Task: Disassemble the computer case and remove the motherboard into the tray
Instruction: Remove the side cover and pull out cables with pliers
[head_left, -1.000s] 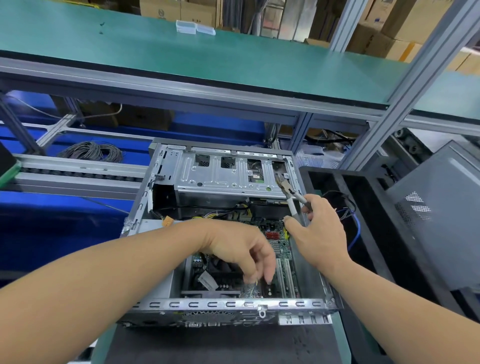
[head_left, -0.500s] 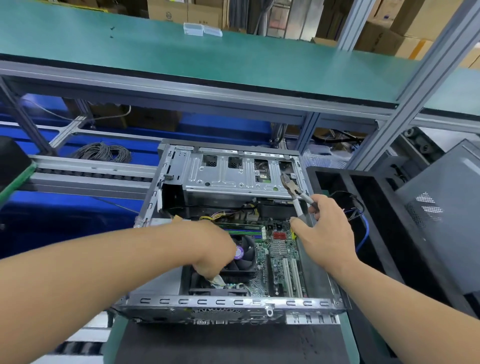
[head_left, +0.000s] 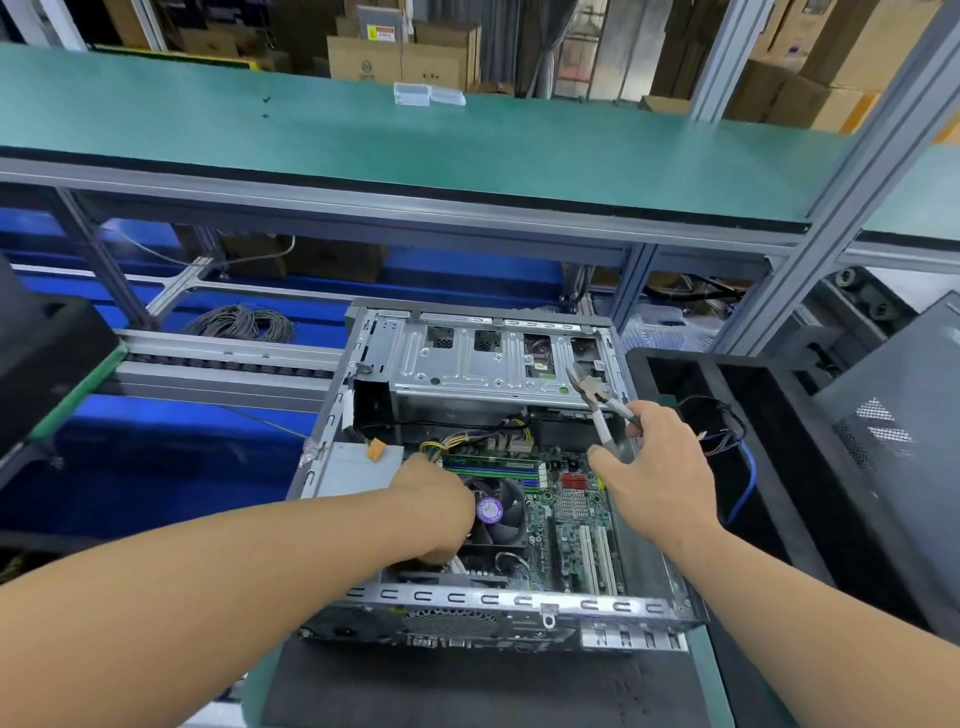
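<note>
Since the earlier frame we note the left hand (head_left: 441, 499) has shifted from the near-right card slots to the left side of the cooler fan (head_left: 496, 512), reaching down inside the computer case (head_left: 498, 603). Its fingers are hidden below the wrist, so we cannot tell their state or whether they hold anything. Right hand (head_left: 657, 467) sits approx. where it was, at the case's right wall, fingers curled round the handles of the pliers (head_left: 597, 402); plier tips point up toward the drive cage (head_left: 478, 364) at the far end.

Case lies open-side up on a dark mat (head_left: 467, 691) on the green counter (head_left: 706, 675). Motherboard (head_left: 571, 519) is still inside, mounted flat on the case floor, w/ RAM sticks (head_left: 493, 465) just beyond the fan and white slots (head_left: 597, 558) near the right. Yellow/black wires (head_left: 467, 436) run across the far edge of the board. Black tray (head_left: 769, 467) stands just right of the case; a blue cable (head_left: 745, 488) lies in it.
</note>
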